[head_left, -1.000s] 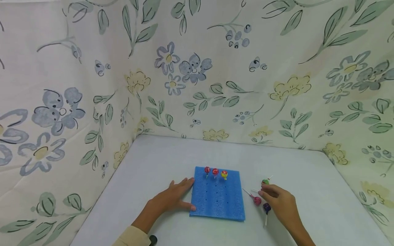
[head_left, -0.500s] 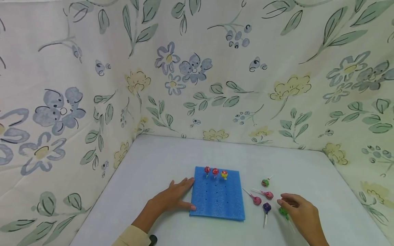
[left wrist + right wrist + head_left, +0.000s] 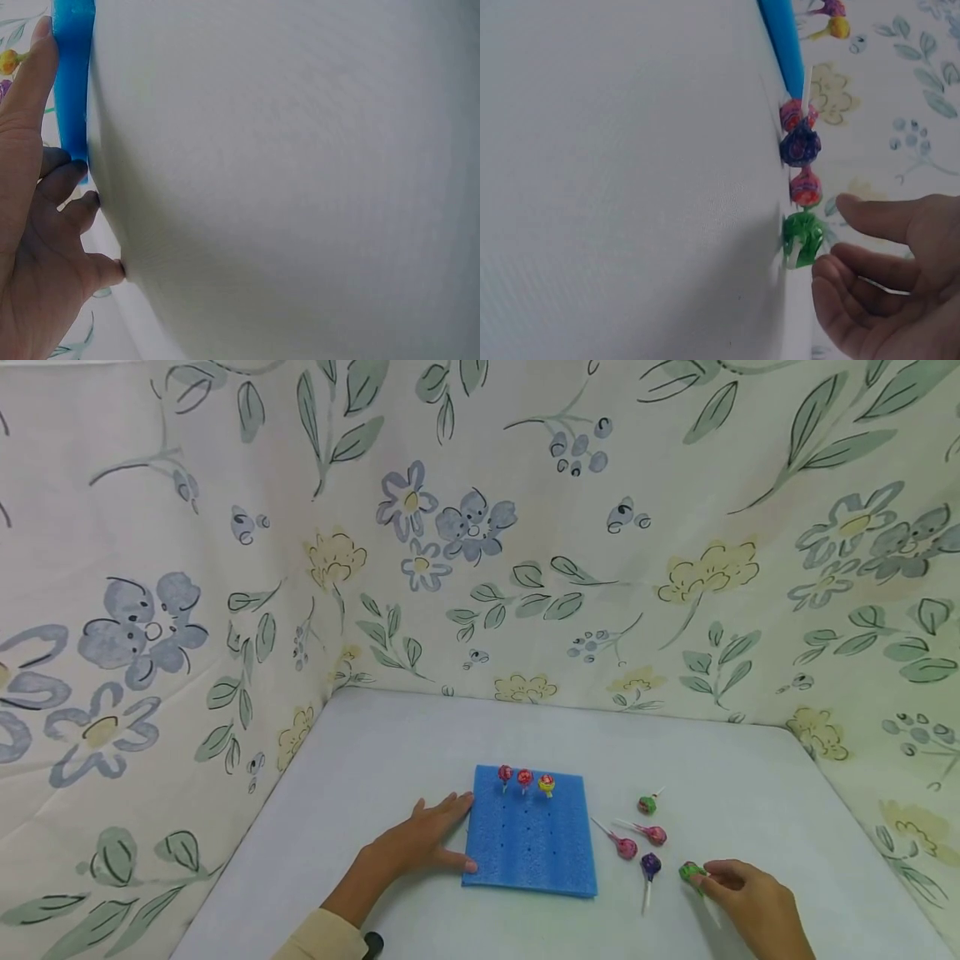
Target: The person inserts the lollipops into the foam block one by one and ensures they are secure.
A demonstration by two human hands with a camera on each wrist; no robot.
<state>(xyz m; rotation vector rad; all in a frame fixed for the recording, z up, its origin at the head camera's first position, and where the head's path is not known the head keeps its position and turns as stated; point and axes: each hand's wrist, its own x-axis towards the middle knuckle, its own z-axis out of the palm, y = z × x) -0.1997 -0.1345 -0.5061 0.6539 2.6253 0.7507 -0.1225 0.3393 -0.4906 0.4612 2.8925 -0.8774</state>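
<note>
A blue foam board (image 3: 528,860) with small holes lies on the table, three lollipops upright along its far edge: a red lollipop (image 3: 506,773), another red lollipop (image 3: 525,778) and a yellow lollipop (image 3: 547,785). My left hand (image 3: 420,842) rests spread against the board's left edge, thumb at the near corner. At the right, my right hand (image 3: 753,897) is at a green-wrapped lollipop (image 3: 692,871) lying on the table. In the right wrist view the thumb and fingers stand apart beside its green wrapper (image 3: 804,238).
Between board and right hand lie a pink lollipop (image 3: 626,848), a second pink lollipop (image 3: 655,835), a purple lollipop (image 3: 651,865) and a green-and-red lollipop (image 3: 647,805). Floral cloth (image 3: 525,635) hangs behind the white table (image 3: 420,735) and at its sides.
My right hand has moved right and toward me, from above the pink lollipops to the green-wrapped one. The left hand and the board have stayed in place.
</note>
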